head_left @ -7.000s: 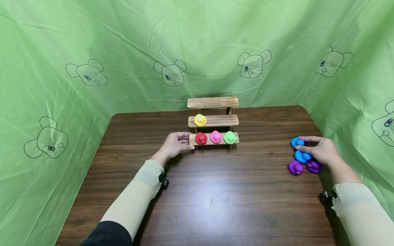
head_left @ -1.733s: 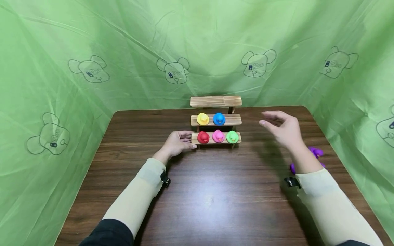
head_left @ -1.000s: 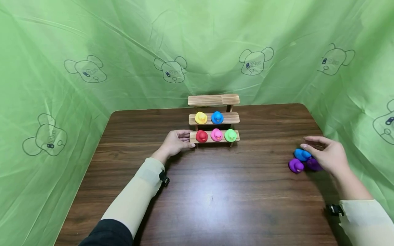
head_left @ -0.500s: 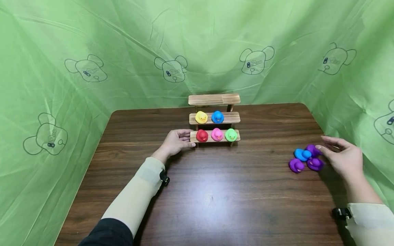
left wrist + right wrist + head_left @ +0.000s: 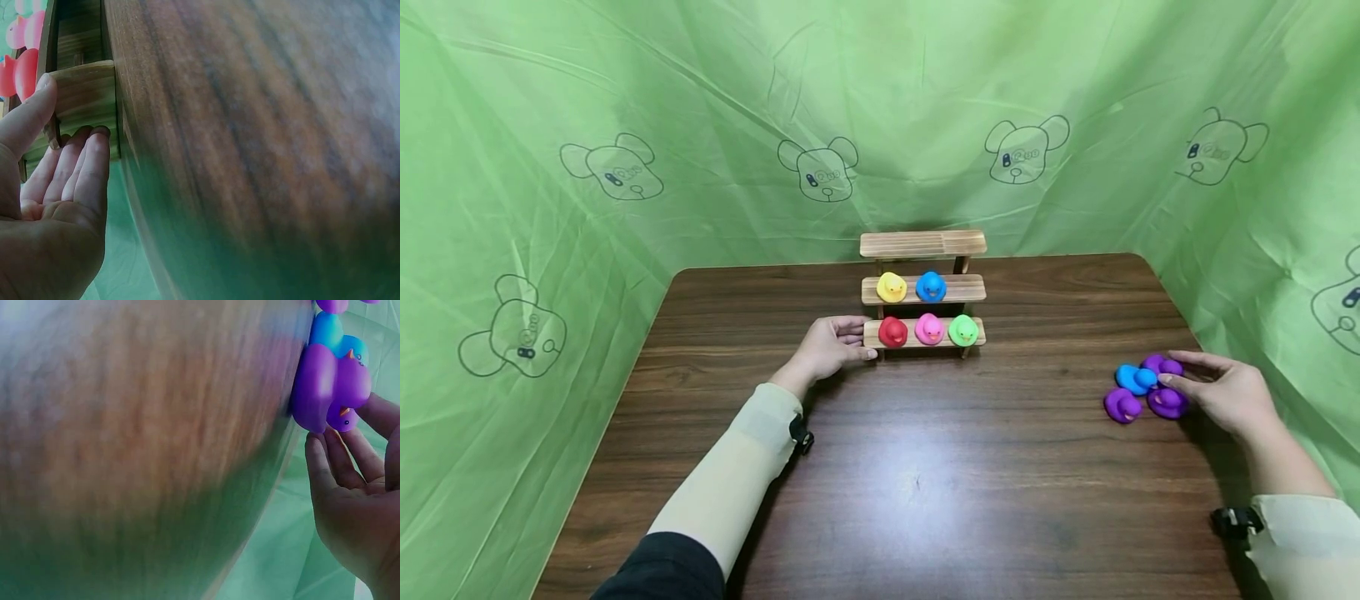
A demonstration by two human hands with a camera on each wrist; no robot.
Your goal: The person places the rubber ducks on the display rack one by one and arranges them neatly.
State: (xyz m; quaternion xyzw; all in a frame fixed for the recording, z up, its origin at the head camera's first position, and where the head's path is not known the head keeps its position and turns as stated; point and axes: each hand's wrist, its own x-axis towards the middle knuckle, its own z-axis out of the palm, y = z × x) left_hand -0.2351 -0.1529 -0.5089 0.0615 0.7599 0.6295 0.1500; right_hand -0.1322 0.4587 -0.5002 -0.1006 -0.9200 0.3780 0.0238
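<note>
At the left end of the lowest step of a three-tier wooden stand (image 5: 922,243), my left hand (image 5: 823,350) grips with the thumb in front and fingers behind. The left wrist view shows the thumb (image 5: 39,103) against the step's end. On that step sit red (image 5: 892,332), pink (image 5: 929,329) and green (image 5: 963,330) rubber ducks; the middle step carries a yellow duck (image 5: 891,287) and a blue duck (image 5: 931,287). At the table's right, my right hand (image 5: 1232,396) pinches the rearmost purple duck (image 5: 1159,363) between thumb and fingers. Its fingertips are partly hidden in the right wrist view.
Close against the pinched duck lie another blue duck (image 5: 1135,379) and two more purple ducks, one at the front left (image 5: 1123,406) and one nearer the hand (image 5: 1168,403). Green printed cloth (image 5: 917,108) hangs behind and beside the brown table (image 5: 850,500).
The first blue duck moved from the right-hand group to the middle step. My right hand then returned to the group and lowered onto the rear purple duck. My left hand stayed at the stand.
</note>
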